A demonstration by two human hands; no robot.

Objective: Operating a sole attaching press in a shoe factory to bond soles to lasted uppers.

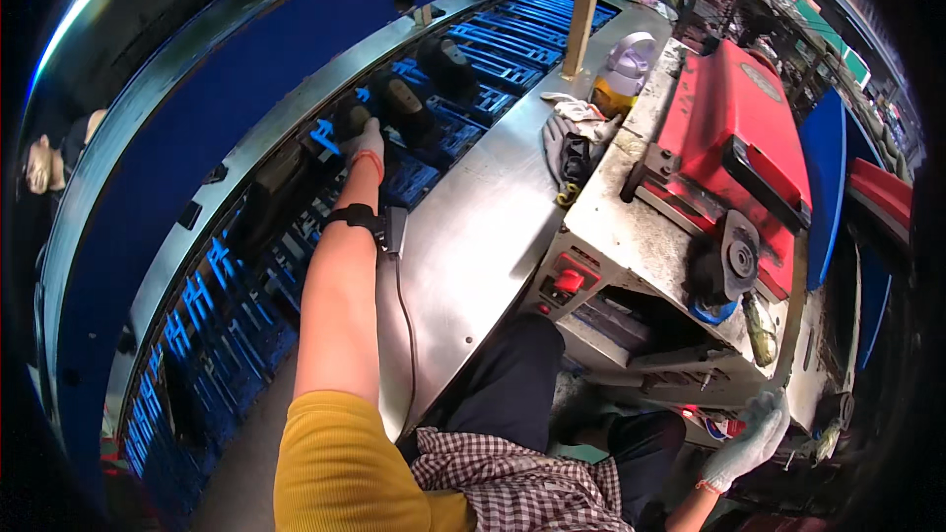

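My left hand [366, 150], in a pale glove with an orange cuff, reaches over a rack-like conveyor of blue-lit metal bars [498, 34]. Its fingers are closed on the near end of a dark shoe [352, 118]; the fingertips are partly hidden. Two more dark shoes, one with a tan top [402, 99] and a darker one [446, 67], lie beyond it on the bars. At the lower right, my right hand [754, 441], in a whitish glove, hangs beside the machine's corner. Its fingers are loosely bent and apart, with nothing visible in them.
A steel ledge [473, 227] runs between the conveyor and a red-hooded machine [734, 138] with a black handle. A red switch [569, 282] sits on its front. Gloves [569, 143], a yellow-lilac jug [621, 79] and a wooden post [581, 30] stand near. A dark blue panel [246, 79] overhangs.
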